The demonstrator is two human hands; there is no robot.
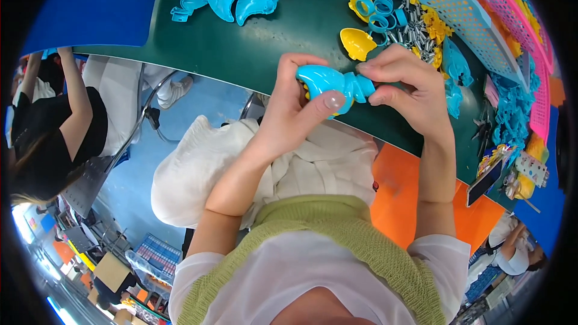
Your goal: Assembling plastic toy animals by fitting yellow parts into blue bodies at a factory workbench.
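Observation:
Above the table's near edge, a shiny light-blue plastic toy (325,79) with a curved body and yellow parts along its underside lies sideways between my hands. My left hand (288,111) is closed round its wider left end, the thumb pressed on the lower side. At the narrower, flared right end, my right hand (415,87) pinches with thumb and fingertips. Those fingertips partly hide that end. Nearest beyond my hands is a yellow shell piece (357,44) on the dark green table (283,42).
Blue shell pieces (256,3) lie along the far side. Blue rings (378,23), metal springs (415,30) and yellow parts (436,24) are heaped at far right. Beside them stand a light-blue basket (466,15) and a pink basket (542,99). A phone (484,184) rests at the right edge. Another person (57,120) sits at left.

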